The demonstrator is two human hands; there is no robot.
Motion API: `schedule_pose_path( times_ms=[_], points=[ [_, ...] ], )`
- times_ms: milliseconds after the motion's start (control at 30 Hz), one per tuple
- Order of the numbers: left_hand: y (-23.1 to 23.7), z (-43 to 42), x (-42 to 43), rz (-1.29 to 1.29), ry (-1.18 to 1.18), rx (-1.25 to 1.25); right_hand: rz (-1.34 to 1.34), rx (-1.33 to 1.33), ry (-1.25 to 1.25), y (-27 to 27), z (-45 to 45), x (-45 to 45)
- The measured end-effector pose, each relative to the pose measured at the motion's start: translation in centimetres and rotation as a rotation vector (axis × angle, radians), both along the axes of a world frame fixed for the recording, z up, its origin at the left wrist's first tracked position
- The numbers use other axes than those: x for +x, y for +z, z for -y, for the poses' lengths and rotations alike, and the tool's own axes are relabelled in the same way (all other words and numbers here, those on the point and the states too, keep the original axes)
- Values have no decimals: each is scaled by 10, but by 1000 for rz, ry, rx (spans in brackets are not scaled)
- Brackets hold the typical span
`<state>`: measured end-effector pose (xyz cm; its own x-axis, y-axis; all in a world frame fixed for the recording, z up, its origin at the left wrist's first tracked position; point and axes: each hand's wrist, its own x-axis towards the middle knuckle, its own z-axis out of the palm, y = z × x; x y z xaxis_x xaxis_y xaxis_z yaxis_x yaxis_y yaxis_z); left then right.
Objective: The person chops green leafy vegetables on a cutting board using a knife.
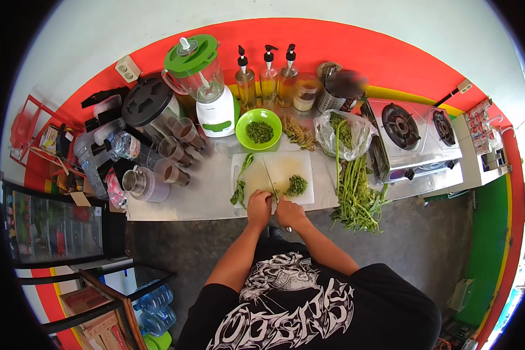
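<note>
My right hand (290,213) grips the handle of a kitchen knife (270,176), its blade pointing away from me over a white cutting board (253,173). Just left of the blade, my left hand (259,207) is curled at the board's front edge; whether anything is between its fingers is hidden. A small heap of chopped green leaves (296,186) lies on the board's right side. Along the left side rests an uncut leafy stem (239,192). Behind the board stands a lime-green bowl (242,136) holding more chopped leaves (259,132).
A bunch of leafy stems (358,192) overhangs the counter's front edge, below a plastic bag (362,142) of greens. Roots (299,133) lie beside the bowl. A gas stove (420,135) stands right; a blender (214,111), cups (175,173) and a steel-topped flask (151,186) stand left.
</note>
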<state>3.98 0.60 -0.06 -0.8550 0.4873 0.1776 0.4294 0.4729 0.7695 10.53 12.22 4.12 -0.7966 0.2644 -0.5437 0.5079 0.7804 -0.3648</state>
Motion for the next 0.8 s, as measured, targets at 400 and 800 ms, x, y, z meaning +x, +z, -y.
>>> schedule_pose_path(
  times_ms=[400,800],
  points=[
    [4,-1,-1,155,57,5,72,39,87,9,6,1],
    [3,3,-3,138,29,-24,63,59,65,-10,10,4]
  ],
)
